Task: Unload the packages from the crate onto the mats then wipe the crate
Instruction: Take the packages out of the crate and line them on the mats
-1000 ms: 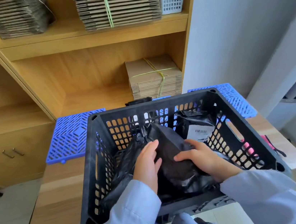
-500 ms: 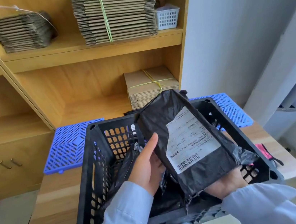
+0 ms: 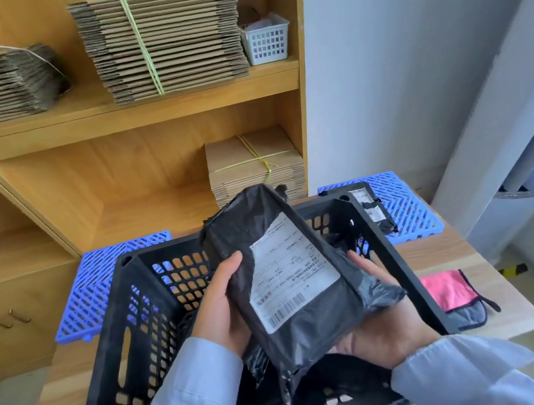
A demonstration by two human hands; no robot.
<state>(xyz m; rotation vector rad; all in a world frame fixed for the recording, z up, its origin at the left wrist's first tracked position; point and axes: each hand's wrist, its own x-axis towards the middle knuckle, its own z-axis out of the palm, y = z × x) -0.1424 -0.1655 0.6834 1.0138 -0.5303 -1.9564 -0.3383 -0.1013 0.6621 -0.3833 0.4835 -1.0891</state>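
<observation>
Packing room: bundled flat cartons (image 3: 162,39)

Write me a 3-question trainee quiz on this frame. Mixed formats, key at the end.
1. True or false: the black package held by the left hand and right hand shows its shipping label to the camera.
2. Multiple choice: where does another black package already lie? A) on the right blue mat B) on the left blue mat C) on the shelf beside the white basket
3. Fill in: the pink cloth lies on the wooden table to the ___ of the black crate.

Key: 1 true; 2 A; 3 right
</observation>
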